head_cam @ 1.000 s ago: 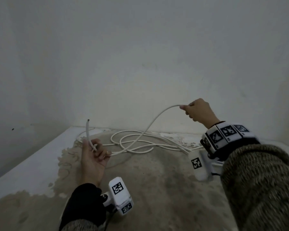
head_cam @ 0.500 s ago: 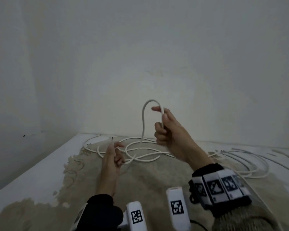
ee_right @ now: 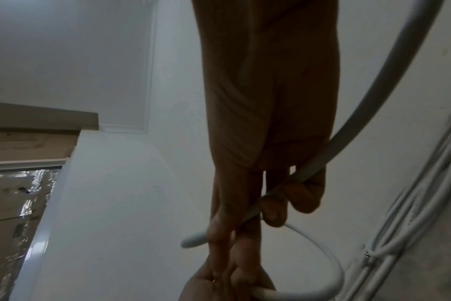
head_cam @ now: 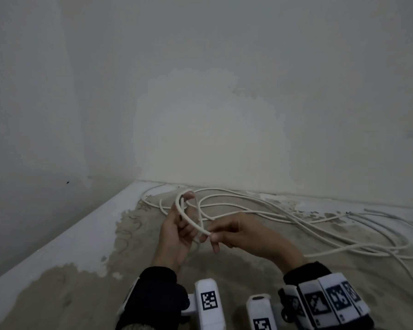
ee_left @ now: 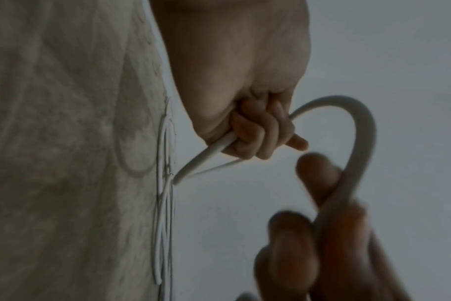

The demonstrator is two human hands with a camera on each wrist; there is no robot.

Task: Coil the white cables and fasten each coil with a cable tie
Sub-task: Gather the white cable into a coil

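A white cable [head_cam: 188, 221] forms a small loop between my two hands, low in the middle of the head view. My left hand [head_cam: 174, 234] holds the loop upright, and its blurred fingers [ee_left: 291, 244] curl round the cable [ee_left: 366, 126]. My right hand [head_cam: 239, 232] pinches the cable just right of the left hand. The left wrist view shows the right hand [ee_left: 252, 132] with its fingers curled on the strand. In the right wrist view the right hand [ee_right: 270, 142] pinches the cable [ee_right: 373, 101] above the left hand [ee_right: 227, 285]. No cable tie is in view.
The rest of the cable lies in loose loops [head_cam: 248, 206] on the worn tan floor [head_cam: 81, 294] beyond my hands. More white cables [head_cam: 379, 236] trail off to the right. White walls [head_cam: 200, 115] meet in a corner close ahead and to the left.
My right hand has come down from its raised position to the left hand, bending the cable into a small loop. The left hand now holds that loop.
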